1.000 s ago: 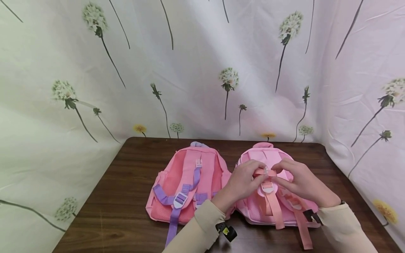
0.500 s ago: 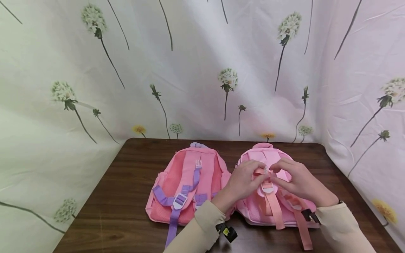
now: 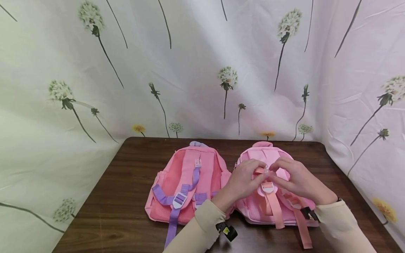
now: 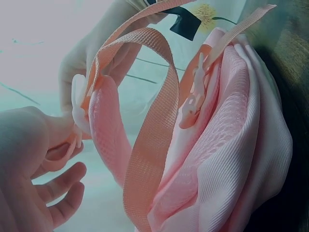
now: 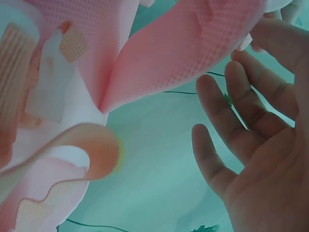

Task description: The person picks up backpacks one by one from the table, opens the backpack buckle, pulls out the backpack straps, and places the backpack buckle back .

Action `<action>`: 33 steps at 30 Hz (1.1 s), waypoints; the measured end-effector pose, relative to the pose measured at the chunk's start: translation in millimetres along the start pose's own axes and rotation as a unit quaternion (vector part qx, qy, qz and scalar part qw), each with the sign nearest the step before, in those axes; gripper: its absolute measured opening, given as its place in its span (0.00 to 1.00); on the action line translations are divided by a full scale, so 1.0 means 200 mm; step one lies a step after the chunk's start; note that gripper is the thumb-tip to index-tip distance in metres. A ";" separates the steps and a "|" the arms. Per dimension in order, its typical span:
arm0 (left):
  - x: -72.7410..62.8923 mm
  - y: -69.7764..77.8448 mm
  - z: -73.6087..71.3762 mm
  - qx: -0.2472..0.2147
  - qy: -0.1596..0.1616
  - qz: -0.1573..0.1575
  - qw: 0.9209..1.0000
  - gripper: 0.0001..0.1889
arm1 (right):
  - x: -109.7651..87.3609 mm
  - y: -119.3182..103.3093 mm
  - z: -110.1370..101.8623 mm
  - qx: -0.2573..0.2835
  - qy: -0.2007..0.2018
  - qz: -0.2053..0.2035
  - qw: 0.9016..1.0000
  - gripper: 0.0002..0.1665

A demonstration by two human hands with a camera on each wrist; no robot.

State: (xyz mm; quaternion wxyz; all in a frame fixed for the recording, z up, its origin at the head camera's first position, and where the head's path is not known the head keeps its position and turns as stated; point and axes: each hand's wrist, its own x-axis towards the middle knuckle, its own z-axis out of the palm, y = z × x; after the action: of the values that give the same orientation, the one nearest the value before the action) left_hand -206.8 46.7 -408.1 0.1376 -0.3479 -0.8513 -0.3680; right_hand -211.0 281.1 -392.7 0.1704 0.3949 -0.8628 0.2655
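Note:
Both hands meet over the pink backpack (image 3: 251, 216) on the right, which lies with its shoulder straps facing up. My left hand (image 3: 245, 179) pinches a peach strap by a small white buckle (image 3: 266, 169). At the buckle's other side my right hand (image 3: 295, 179) pinches with thumb and index finger. Its other fingers are spread loosely in the right wrist view. In the left wrist view the white buckle piece (image 4: 78, 99) sits against a padded pink shoulder strap (image 4: 108, 128). Fingers partly hide the buckle, so I cannot tell whether its halves are joined.
A coral-pink backpack (image 3: 175, 168) with purple straps (image 3: 172, 225) lies at the left, touching the right one. Peach webbing ends (image 3: 303, 232) hang over the front of the right backpack. Behind the brown wooden table (image 3: 110, 196) hangs a dandelion-print cloth (image 3: 190, 70).
My right fingertips have shifted slightly left toward the buckle, and less peach strap shows between the hands. The left hand and both backpacks stay in place.

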 end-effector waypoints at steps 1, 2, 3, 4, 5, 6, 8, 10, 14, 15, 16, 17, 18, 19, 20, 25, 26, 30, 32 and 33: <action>0.00 0.00 0.00 -0.002 -0.001 0.000 1.000 0.14 | 0.00 0.00 0.00 -0.002 0.002 -0.005 1.000 0.21; 0.00 0.00 0.00 -0.004 -0.001 -0.001 1.000 0.14 | 0.01 0.00 0.00 -0.003 0.005 -0.012 1.000 0.21; 0.00 0.00 0.00 -0.005 -0.002 0.000 1.000 0.14 | 0.01 0.00 0.01 -0.003 0.006 -0.017 1.000 0.21; 0.00 0.00 0.00 -0.007 -0.002 -0.001 1.000 0.14 | 0.01 0.00 0.01 -0.004 0.008 -0.022 1.000 0.21; 0.00 0.00 0.00 -0.008 -0.002 -0.002 1.000 0.14 | 0.02 0.00 0.01 -0.005 0.009 -0.026 1.000 0.21; 0.00 0.00 0.00 -0.009 -0.001 0.000 1.000 0.13 | 0.02 0.01 0.01 -0.005 0.010 -0.027 1.000 0.22; 0.00 0.00 0.00 -0.009 0.002 0.002 1.000 0.13 | 0.02 0.01 0.02 -0.005 0.011 -0.030 0.999 0.22; 0.00 0.00 0.00 -0.007 0.004 0.001 1.000 0.13 | 0.02 0.01 0.02 -0.003 0.011 -0.027 1.000 0.22; 0.00 0.00 0.00 -0.005 -0.001 -0.006 1.000 0.14 | 0.01 0.01 0.02 0.008 0.004 -0.020 1.000 0.21; 0.00 0.00 0.00 -0.005 -0.002 -0.006 1.000 0.14 | 0.01 0.01 0.02 0.008 0.001 -0.018 1.000 0.21; 0.00 0.00 0.00 -0.005 -0.003 -0.006 1.000 0.14 | 0.00 0.01 0.02 0.009 -0.002 -0.017 1.000 0.20; 0.00 0.00 0.00 -0.005 -0.005 -0.006 1.000 0.14 | 0.00 0.01 0.03 0.008 -0.004 -0.017 1.000 0.20; 0.00 0.00 0.00 -0.005 -0.005 -0.005 1.000 0.14 | 0.00 0.01 0.03 0.008 -0.006 -0.017 1.000 0.20; 0.00 0.00 0.00 -0.004 -0.005 -0.004 1.000 0.14 | 0.01 0.01 0.03 0.005 -0.006 -0.019 1.000 0.20; 0.00 0.00 0.00 -0.005 -0.006 -0.003 1.000 0.14 | 0.01 0.01 0.03 0.003 -0.004 -0.021 1.000 0.20; 0.00 0.00 0.00 -0.007 -0.008 -0.007 1.000 0.14 | 0.01 0.01 0.02 0.005 0.003 -0.029 1.000 0.21; 0.00 0.00 0.00 -0.008 -0.009 -0.009 1.000 0.14 | 0.01 0.01 0.02 0.006 0.003 -0.029 1.000 0.21; 0.01 0.01 0.00 -0.012 -0.012 -0.013 1.000 0.14 | 0.00 0.01 0.01 0.009 0.002 -0.032 0.999 0.21; 0.01 0.01 0.00 -0.011 -0.010 -0.010 1.000 0.13 | 0.00 0.01 0.01 0.009 0.002 -0.031 0.999 0.22; 0.01 0.01 0.00 -0.009 -0.007 -0.007 1.000 0.13 | 0.00 0.00 0.01 0.009 0.002 -0.031 0.999 0.23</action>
State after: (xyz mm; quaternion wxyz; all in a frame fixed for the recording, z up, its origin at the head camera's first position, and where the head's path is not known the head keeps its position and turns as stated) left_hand -206.8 48.0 -406.4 0.1258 -0.3453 -0.8516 -0.3738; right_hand -212.1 279.8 -394.4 0.1771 0.4222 -0.8475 0.2686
